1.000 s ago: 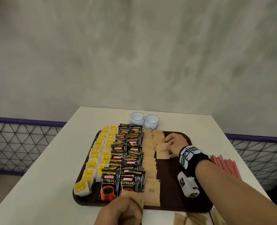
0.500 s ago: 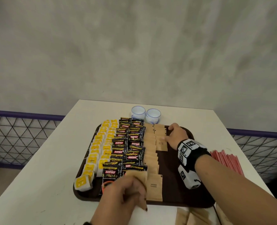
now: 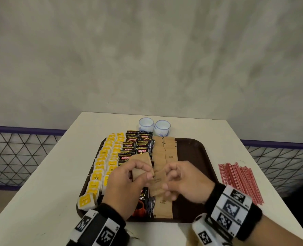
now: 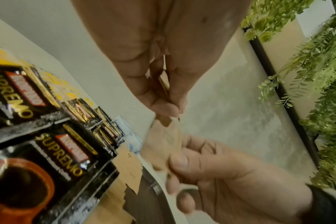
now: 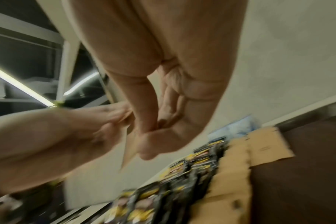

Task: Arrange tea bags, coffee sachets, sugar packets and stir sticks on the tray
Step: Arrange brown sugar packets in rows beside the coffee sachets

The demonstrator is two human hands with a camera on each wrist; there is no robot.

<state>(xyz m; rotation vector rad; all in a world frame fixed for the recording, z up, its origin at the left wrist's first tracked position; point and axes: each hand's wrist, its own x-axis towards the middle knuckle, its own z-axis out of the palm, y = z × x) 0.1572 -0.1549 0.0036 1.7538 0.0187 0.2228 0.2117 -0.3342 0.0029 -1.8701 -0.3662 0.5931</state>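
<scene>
A brown tray holds two columns of yellow tea bags, black coffee sachets and a row of brown sugar packets. Above the tray's near half, my left hand pinches a small stack of sugar packets, which shows edge-on in the left wrist view. My right hand meets it and pinches one sugar packet between thumb and fingers; the right wrist view shows this packet blurred. Red stir sticks lie on the table right of the tray.
Two small white cups stand behind the tray's far edge. The white table ends at a grey wall, with mesh railing on both sides. The tray's right part is bare brown surface.
My right hand has come back from the far end of the sugar row to the near middle. My left hand has risen with its packets, and the two hands now meet.
</scene>
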